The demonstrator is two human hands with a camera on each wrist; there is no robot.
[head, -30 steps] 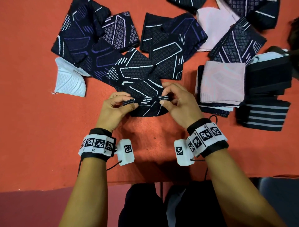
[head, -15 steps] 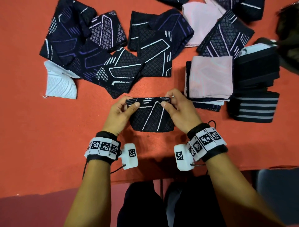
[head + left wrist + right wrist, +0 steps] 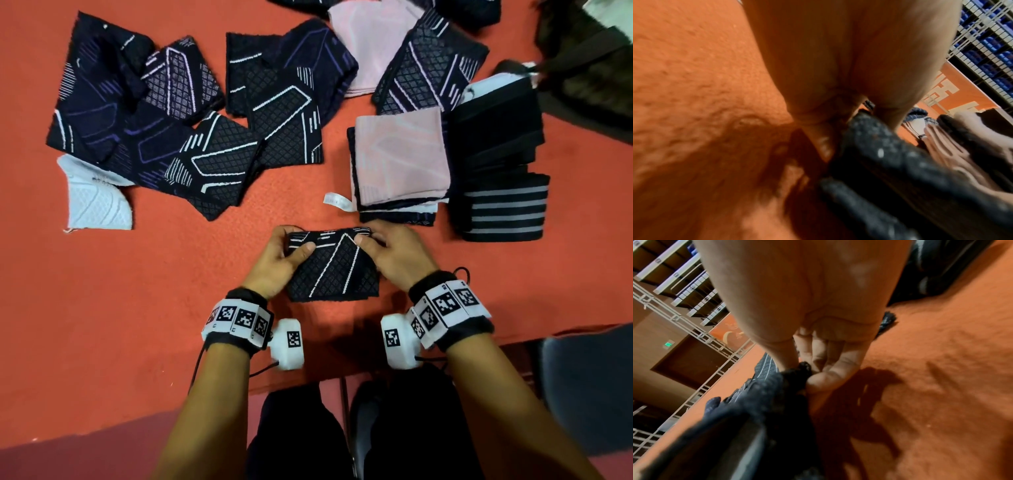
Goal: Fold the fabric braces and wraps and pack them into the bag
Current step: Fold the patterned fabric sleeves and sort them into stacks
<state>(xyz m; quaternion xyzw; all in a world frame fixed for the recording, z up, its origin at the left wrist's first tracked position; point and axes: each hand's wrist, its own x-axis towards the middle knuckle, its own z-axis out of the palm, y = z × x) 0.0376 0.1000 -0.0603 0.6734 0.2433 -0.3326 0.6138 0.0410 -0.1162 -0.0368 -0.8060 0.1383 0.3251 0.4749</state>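
A black brace with white lines (image 3: 334, 270) lies folded on the orange table (image 3: 102, 308) near its front edge. My left hand (image 3: 284, 253) pinches its far left corner, thumb on top. My right hand (image 3: 387, 250) pinches the far right corner. In the left wrist view the black brace (image 3: 879, 154) runs past my left hand (image 3: 828, 129). In the right wrist view thumb and fingers of my right hand (image 3: 807, 369) pinch the black brace (image 3: 777, 394). A dark bag (image 3: 589, 61) sits at the far right corner.
Loose dark patterned braces (image 3: 219, 164) and a white one (image 3: 96, 198) spread across the far left. A folded stack topped by a pink brace (image 3: 400, 157) stands right of centre, beside black striped wraps (image 3: 500, 205). A dark chair seat (image 3: 589, 387) is at the lower right.
Both hands have pulled the black brace out of the pile toward me and folded it over onto the table; the far edge now lies doubled under my fingers.
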